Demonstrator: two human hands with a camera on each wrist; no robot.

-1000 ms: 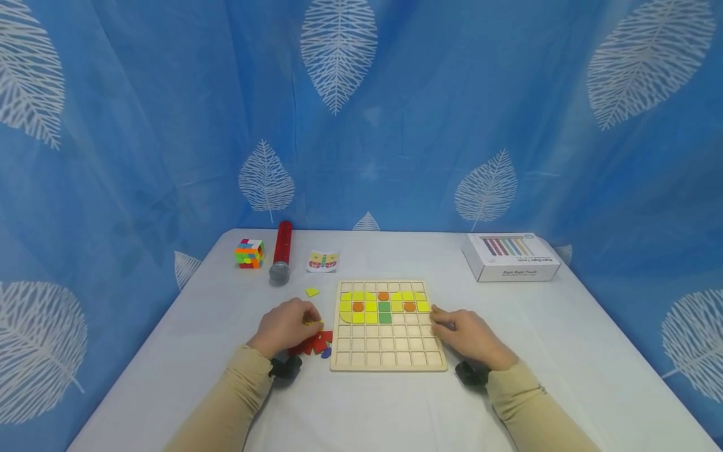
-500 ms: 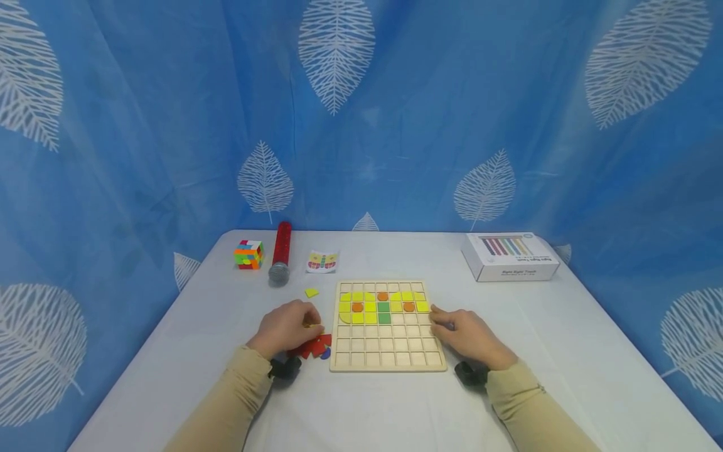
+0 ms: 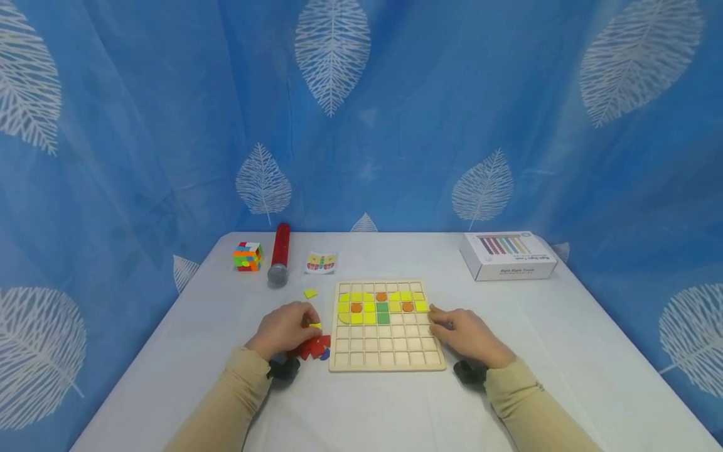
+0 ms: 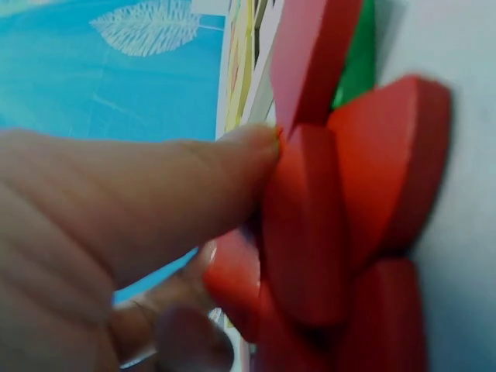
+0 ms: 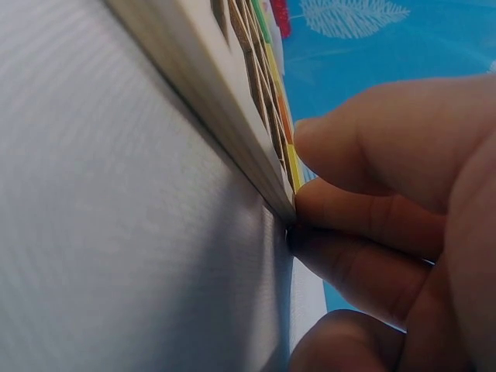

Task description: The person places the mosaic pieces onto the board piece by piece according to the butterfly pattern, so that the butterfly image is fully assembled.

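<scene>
A wooden grid board [image 3: 401, 359] lies in the middle of the table, its upper rows filled with yellow, orange and green tiles. At its left, my left hand [image 3: 284, 328] is low over a heap of red tiles [image 3: 316, 347] and pinches a yellow tile [image 3: 315, 326], mostly hidden by the fingers. In the left wrist view the thumb [image 4: 225, 167] lies against thick red tiles [image 4: 306, 225]. My right hand [image 3: 469, 336] holds the board's right edge, its fingertips right at the rim [image 5: 232, 116] in the right wrist view. A blue tile [image 3: 324, 355] sits beside the red heap.
A loose yellow tile [image 3: 310, 293] lies above the left hand. Farther back are a colourful puzzle cube [image 3: 247, 257], a red microphone [image 3: 280, 251] and a small pattern card [image 3: 321, 263]. A white box [image 3: 508, 257] stands back right, before a blue leaf-print curtain [image 3: 407, 113].
The yellow tile at the left fingertips shows more clearly now. My right hand stays at the board's edge, and the tiles on the board are unchanged. The view has shifted slightly.
</scene>
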